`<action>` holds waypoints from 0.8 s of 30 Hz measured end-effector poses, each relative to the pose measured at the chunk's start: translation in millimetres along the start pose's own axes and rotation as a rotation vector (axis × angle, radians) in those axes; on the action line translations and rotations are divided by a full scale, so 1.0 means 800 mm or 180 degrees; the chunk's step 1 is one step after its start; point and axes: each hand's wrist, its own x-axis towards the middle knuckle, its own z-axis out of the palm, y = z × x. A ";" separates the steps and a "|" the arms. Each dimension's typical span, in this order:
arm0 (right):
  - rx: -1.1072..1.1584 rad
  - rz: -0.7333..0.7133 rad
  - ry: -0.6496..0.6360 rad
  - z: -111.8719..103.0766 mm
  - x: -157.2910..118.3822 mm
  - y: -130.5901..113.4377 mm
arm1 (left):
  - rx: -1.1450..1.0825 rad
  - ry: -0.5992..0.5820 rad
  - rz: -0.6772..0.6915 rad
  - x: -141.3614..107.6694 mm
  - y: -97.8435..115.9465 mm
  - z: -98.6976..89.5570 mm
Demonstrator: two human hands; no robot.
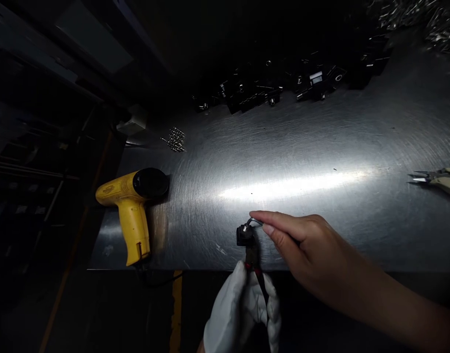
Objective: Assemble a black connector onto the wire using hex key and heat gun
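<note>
My left hand (243,304), in a white glove, is closed around the dark handles of a pair of pliers (252,256) with red near the joint. The jaws of the pliers are at a small black block (244,236), just above the table's front edge. My bare right hand (298,240) pinches a thin, bent metal rod (255,220) between thumb and forefinger. The rod's far end meets a shiny metal fitting on top of the block. Whether it is a hex key cannot be made out.
A yellow heat gun (133,211) lies at the left of the metal table (210,166). Small metal pins (175,139) are bunched behind it. Black parts (254,95) line the back, with a heap of shiny pieces (441,29) at far right. Pale-handled pliers (443,181) lie on the right.
</note>
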 end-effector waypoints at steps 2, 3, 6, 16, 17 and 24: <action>0.0044 0.0013 -0.0007 0.004 -0.001 0.001 | -0.0008 0.0156 0.0021 0.001 -0.004 0.003; 0.0035 0.0042 -0.0011 0.006 -0.001 0.002 | -0.0033 0.0250 0.0066 0.002 -0.007 0.004; -0.0081 0.0080 0.0065 0.014 -0.004 0.004 | -0.0125 0.0672 0.0278 0.008 -0.018 -0.002; -0.0283 -0.0100 0.0462 0.043 -0.013 0.008 | -0.0195 0.1327 0.0663 0.012 -0.040 -0.021; -0.0277 -0.0102 0.0488 0.045 -0.014 0.008 | -0.0281 0.1269 0.0670 0.013 -0.040 -0.018; -0.0304 -0.0204 0.0722 0.059 -0.018 0.004 | -0.0994 0.0825 0.0720 0.016 -0.035 -0.001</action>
